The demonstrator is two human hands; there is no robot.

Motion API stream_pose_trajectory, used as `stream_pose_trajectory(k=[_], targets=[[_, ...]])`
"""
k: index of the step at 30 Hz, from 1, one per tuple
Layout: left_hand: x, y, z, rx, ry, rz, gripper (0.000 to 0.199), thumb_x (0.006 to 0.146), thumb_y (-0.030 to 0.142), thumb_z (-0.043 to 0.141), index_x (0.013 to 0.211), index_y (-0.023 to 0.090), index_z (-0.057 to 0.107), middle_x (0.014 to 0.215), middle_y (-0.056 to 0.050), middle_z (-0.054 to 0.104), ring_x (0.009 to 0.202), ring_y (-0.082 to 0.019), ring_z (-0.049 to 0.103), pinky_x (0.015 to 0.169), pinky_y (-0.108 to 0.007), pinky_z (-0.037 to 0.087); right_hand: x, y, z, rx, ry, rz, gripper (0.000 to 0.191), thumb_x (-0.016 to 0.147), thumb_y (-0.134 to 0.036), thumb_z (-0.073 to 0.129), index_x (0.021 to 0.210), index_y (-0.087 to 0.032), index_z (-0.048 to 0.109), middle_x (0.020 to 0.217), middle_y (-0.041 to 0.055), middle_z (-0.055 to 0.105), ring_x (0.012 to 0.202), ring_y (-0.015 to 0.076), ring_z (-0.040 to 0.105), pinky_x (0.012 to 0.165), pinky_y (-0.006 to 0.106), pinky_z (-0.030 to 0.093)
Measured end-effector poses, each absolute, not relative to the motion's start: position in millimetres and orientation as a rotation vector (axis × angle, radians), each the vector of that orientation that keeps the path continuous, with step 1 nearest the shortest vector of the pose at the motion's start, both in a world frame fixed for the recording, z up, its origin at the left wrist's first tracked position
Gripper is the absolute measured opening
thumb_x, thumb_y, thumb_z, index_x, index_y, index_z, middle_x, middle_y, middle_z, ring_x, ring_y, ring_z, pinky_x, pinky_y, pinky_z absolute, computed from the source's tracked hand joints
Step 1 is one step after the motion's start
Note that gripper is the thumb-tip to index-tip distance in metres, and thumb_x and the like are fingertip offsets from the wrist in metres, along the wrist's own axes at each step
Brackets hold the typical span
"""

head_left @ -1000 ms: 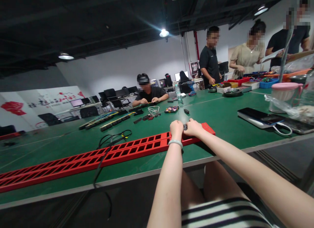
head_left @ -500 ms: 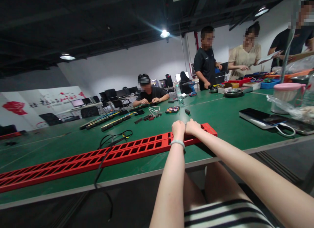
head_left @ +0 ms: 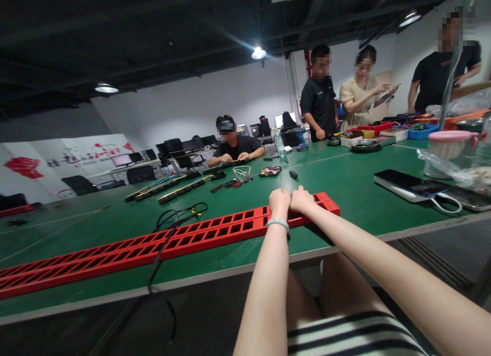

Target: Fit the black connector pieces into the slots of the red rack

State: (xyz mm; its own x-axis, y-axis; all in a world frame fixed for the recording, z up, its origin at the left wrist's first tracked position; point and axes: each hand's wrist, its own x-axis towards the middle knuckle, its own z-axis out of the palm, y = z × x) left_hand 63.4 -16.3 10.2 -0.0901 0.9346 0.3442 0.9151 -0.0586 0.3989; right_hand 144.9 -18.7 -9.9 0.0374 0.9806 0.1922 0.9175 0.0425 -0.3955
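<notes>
A long red slotted frame (head_left: 215, 236) lies along the front of the green table, with rows of rectangular openings. My left hand (head_left: 280, 200), wearing a pale bangle at the wrist, is closed above the frame near its right end. Close beside it my right hand (head_left: 302, 199) is closed too, its fingers curled. Whatever the fingers hold is hidden behind the hands. Black cable (head_left: 157, 259) crosses the frame further left and hangs over the table edge. A small black block (head_left: 293, 175) lies just beyond my hands.
Dark strips with wires (head_left: 182, 190), a white cable (head_left: 241, 173) and a small patterned box (head_left: 270, 171) lie further back. On the right are a phone (head_left: 408, 183) and a pink-lidded container (head_left: 445, 154). One person (head_left: 238, 147) sits opposite; several others stand at the back right.
My hands and the red frame hold almost the same place. At the back right, the person in beige and the person at far right have shifted left and changed posture.
</notes>
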Motion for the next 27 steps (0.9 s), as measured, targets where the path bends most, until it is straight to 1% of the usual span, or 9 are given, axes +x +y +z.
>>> stream_pose_trajectory(k=[3, 6, 11, 15, 21, 27], targets=[[62.9, -17.2, 10.5, 2.122, 2.098, 0.875, 0.032, 0.078, 0.019, 0.035, 0.086, 0.012, 0.065, 0.092, -0.014, 0.064, 0.090, -0.022, 0.057, 0.077, -0.026, 0.041, 144.6, -18.9, -11.4, -1.893, -1.905, 0.166, 0.047, 0.077, -0.051, 0.039, 0.102, -0.013, 0.053, 0.109, 0.0171, 0.044, 0.094, 0.0259, 0.052, 0.079, 0.039, 0.041], [65.3, -23.1, 14.1, 2.104, 2.098, 0.877, 0.031, 0.078, 0.018, 0.036, 0.086, 0.012, 0.065, 0.093, -0.014, 0.063, 0.092, -0.022, 0.057, 0.079, -0.026, 0.040, 144.7, -18.9, -12.5, -1.874, -1.890, 0.136, 0.047, 0.077, -0.051, 0.039, 0.102, -0.013, 0.050, 0.107, 0.0161, 0.044, 0.091, 0.0247, 0.054, 0.076, 0.038, 0.043], [69.7, -32.1, 20.8, 2.089, 2.096, 0.874, 0.031, 0.080, 0.016, 0.035, 0.087, 0.010, 0.065, 0.095, -0.015, 0.063, 0.093, -0.022, 0.056, 0.081, -0.027, 0.038, 144.7, -17.3, -14.7, -1.829, -1.903, 0.114, 0.043, 0.077, -0.052, 0.038, 0.096, -0.016, 0.050, 0.103, 0.0133, 0.045, 0.083, 0.0214, 0.056, 0.070, 0.035, 0.045], [69.8, -32.7, 21.5, 2.080, 2.094, 0.873, 0.031, 0.080, 0.017, 0.035, 0.087, 0.009, 0.065, 0.094, -0.015, 0.063, 0.092, -0.022, 0.056, 0.081, -0.026, 0.038, 144.5, -17.0, -16.0, -1.801, -1.898, 0.068, 0.041, 0.077, -0.052, 0.036, 0.095, -0.018, 0.050, 0.102, 0.0118, 0.045, 0.078, 0.0210, 0.057, 0.066, 0.036, 0.045], [67.6, -26.9, 16.8, 2.076, 2.101, 0.882, 0.032, 0.079, 0.018, 0.036, 0.088, 0.011, 0.065, 0.092, -0.014, 0.064, 0.092, -0.022, 0.056, 0.081, -0.027, 0.039, 144.8, -19.7, -13.9, -1.804, -1.917, 0.061, 0.040, 0.079, -0.051, 0.033, 0.098, -0.020, 0.050, 0.103, 0.0116, 0.044, 0.080, 0.0211, 0.056, 0.066, 0.036, 0.045], [63.4, -10.6, 5.4, 2.098, 2.108, 0.903, 0.033, 0.078, 0.020, 0.035, 0.086, 0.013, 0.066, 0.092, -0.013, 0.064, 0.092, -0.022, 0.057, 0.080, -0.027, 0.040, 144.9, -22.7, -10.7, -1.794, -1.916, 0.077, 0.040, 0.080, -0.050, 0.034, 0.099, -0.020, 0.051, 0.102, 0.0117, 0.044, 0.082, 0.0207, 0.056, 0.067, 0.034, 0.044]])
